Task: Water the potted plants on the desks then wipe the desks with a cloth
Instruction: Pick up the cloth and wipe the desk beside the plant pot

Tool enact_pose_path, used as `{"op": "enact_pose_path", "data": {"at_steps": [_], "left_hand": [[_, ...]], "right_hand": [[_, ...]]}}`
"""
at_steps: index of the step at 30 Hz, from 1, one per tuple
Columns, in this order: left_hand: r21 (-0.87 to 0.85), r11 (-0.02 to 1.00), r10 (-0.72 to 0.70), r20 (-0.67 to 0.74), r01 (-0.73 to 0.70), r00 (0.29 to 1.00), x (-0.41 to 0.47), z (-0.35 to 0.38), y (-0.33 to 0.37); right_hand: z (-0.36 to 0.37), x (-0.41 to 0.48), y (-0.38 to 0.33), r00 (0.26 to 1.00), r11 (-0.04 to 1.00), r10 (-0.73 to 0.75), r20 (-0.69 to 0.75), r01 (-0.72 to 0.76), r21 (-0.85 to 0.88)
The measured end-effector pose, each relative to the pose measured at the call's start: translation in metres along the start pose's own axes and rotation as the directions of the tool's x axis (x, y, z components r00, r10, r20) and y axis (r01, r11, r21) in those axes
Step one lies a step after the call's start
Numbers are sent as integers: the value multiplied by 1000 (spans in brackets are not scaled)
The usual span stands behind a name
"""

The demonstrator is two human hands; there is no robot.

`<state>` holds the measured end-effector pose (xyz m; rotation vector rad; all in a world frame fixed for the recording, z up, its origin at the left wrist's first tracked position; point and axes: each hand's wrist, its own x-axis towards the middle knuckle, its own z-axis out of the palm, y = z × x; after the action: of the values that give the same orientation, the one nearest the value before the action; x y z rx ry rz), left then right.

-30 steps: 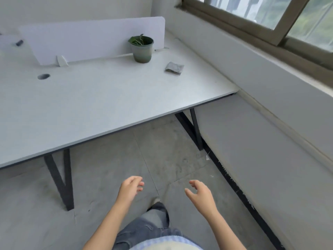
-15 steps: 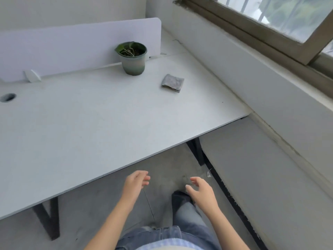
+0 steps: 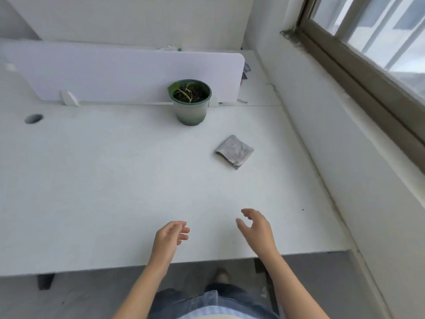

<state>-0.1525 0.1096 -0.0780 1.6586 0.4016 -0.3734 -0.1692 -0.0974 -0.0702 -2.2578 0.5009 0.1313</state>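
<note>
The potted plant (image 3: pixel 190 104) stands on the desk (image 3: pixel 110 180) toward its far edge, just in front of the divider panel (image 3: pixel 128 74) that runs along the back. The cloth (image 3: pixel 234 151) lies on the desk, nearer than the plant and to its right, apart from it. A cable hole (image 3: pixel 33 118) sits in the desk far to the left. Another desk (image 3: pixel 258 93) lies behind the panel. The wall (image 3: pixel 345 146) runs along the right side, with the window (image 3: pixel 379 31) above it. The left hand (image 3: pixel 169 238) and right hand (image 3: pixel 257 227) are side by side over the desk's near edge, well short of the cloth.
</note>
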Motion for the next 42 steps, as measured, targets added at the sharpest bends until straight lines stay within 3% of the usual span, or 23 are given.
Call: {"op": "enact_pose_path", "data": {"at_steps": [8,14,18,20,23,28,31,36,38,40,42], "left_hand": [[-82,995,-79,-289,58,954,13,12,7],[-77,997,-56,-352,30,934,43,23,26],[110,994,20,-404,27,915,76,23,36],[324,946,127,-447,28,885,98,18,40],[607,781,189,-458,150,868,132,10,41],[771,590,167,-405,238,899,160,10,26],[805,526,129,-394,274,910,164,11,23],[820,503,176,-405,272,897,168,11,21],[821,495,207,-429,284,879,171,11,17],[826,486,237,-439,286,867,173,10,15],[830,477,276,-454,289,848,176,8,12]], "right_hand": [[1,48,10,976,995,-85,201,92,-24],[-10,88,7,976,994,-102,190,108,-25],[-15,123,-3,977,988,-132,168,143,-54],[-17,146,-15,979,980,-161,127,174,-98],[-17,184,-33,974,954,-213,70,223,-201],[-6,237,-44,951,822,-230,208,304,-482],[2,261,-34,931,763,-231,283,354,-541],[1,314,-34,918,825,-375,129,394,-406],[-5,342,-57,961,941,-274,40,276,-194],[-9,367,-90,993,992,-112,-34,114,61],[-7,395,-117,991,992,-125,-53,125,-2]]}}
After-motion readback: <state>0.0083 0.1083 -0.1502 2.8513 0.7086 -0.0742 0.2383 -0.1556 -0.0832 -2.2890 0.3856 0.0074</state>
